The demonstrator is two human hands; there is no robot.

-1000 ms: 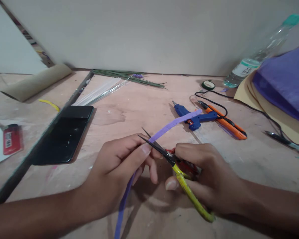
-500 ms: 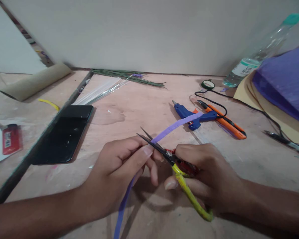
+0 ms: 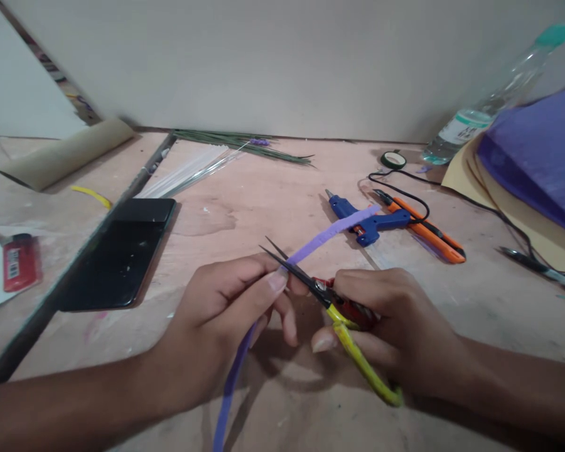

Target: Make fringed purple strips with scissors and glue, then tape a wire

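Note:
My left hand (image 3: 235, 301) pinches a narrow purple strip (image 3: 327, 237) between thumb and fingers. One end of the strip rises to the right, in front of the glue gun; the other hangs below the hand toward the bottom edge. Scissors (image 3: 317, 285) with black blades and yellow-wrapped handles are in my right hand (image 3: 386, 320), fingers through the loops. Their blades lie across the strip just beside my left thumb, tips slightly apart. Part of the handles is hidden by my right fingers.
Behind my hands lie a blue glue gun (image 3: 343, 210) and an orange box cutter (image 3: 433, 235). A black phone (image 3: 122, 257), red lighter (image 3: 21, 263) and cardboard tube (image 3: 70, 154) are on the left. Right stand a bottle (image 3: 489, 100) and purple sheets (image 3: 541, 150); green stems (image 3: 216, 139) lie behind.
The scissor blades have closed somewhat across the strip, and the yellow handle has come up slightly. The strip's free end has shifted a little up and left.

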